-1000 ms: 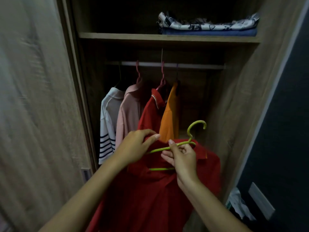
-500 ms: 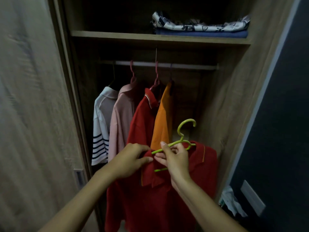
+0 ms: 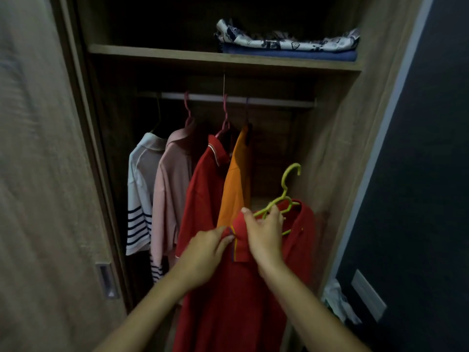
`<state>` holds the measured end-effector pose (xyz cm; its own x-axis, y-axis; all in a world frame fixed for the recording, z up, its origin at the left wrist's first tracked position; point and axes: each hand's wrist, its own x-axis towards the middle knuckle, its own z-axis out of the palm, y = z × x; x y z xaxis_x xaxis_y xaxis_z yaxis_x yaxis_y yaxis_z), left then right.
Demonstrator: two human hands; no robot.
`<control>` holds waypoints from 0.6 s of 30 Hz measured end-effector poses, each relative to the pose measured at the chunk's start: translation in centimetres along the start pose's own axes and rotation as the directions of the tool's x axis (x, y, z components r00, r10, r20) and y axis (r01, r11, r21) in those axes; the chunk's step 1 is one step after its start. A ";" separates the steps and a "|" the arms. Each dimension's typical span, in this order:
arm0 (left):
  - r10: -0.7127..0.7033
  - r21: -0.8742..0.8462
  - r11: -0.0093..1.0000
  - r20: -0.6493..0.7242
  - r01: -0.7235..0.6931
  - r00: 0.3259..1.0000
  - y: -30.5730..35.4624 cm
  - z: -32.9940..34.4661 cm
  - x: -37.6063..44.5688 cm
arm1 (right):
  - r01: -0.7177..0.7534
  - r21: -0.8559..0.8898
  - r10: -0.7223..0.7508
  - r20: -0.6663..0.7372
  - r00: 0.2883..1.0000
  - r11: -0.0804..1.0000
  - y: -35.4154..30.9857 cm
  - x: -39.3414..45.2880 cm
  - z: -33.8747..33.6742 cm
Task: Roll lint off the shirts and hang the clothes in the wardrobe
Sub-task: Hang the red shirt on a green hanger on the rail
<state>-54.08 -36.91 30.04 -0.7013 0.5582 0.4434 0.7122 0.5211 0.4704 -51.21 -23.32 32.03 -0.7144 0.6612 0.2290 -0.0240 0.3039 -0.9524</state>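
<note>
A red polo shirt [image 3: 243, 295] hangs on a green hanger [image 3: 284, 199] that I hold in front of the open wardrobe. My right hand [image 3: 266, 232] grips the hanger's left arm together with the shirt's collar. My left hand [image 3: 206, 252] pinches the collar edge just left of it. The hanger's hook points up, free, well below the metal rail [image 3: 238, 99]. On the rail hang a white striped shirt [image 3: 142, 196], a pink shirt [image 3: 172, 189], another red shirt [image 3: 203, 199] and an orange shirt [image 3: 236, 189].
A shelf [image 3: 223, 57] above the rail carries folded clothes [image 3: 286, 44]. The sliding door [image 3: 45, 174] with its recessed handle [image 3: 107, 280] stands at the left. At the right are the wardrobe's side panel [image 3: 340, 148], a dark wall and crumpled cloth [image 3: 337, 301] low down.
The shirt's collar now sits over the hanger's left arm. My left hand has moved from the hanger to the collar edge. My view has drawn closer to the wardrobe.
</note>
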 end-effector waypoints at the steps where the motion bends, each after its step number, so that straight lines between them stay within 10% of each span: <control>1: -0.006 0.015 1.000 -0.002 0.006 1.000 0.3 1.1 -0.3 | -0.021 -0.006 0.021 -0.007 1.000 1.000 0.2 -0.5 0.2; 8: 0.049 -0.326 0.943 0.320 0.062 0.946 1.3 1.4 -0.5 | -0.075 0.006 0.074 0.037 0.997 0.997 2.7 0.7 -0.6; 10: 0.024 -0.366 0.929 0.207 0.054 0.978 0.7 -0.2 1.3 | -0.089 0.002 0.089 0.089 0.992 0.996 3.1 1.2 -1.3; 13: 0.113 -0.108 0.987 -0.084 -0.122 0.990 0.7 -1.9 5.7 | -0.080 0.013 0.078 0.128 0.989 0.997 2.4 2.5 -2.4; 18: 0.182 0.339 0.931 -0.115 -0.134 0.977 3.2 -2.3 14.5 | 0.047 -0.083 -0.038 0.109 0.993 0.995 -2.2 8.9 -3.5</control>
<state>-62.07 -28.60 39.70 -0.5588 0.5660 0.6061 0.7678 0.6293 0.1203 -55.07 -15.69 36.88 -0.7849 0.5705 0.2416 0.0006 0.3907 -0.9205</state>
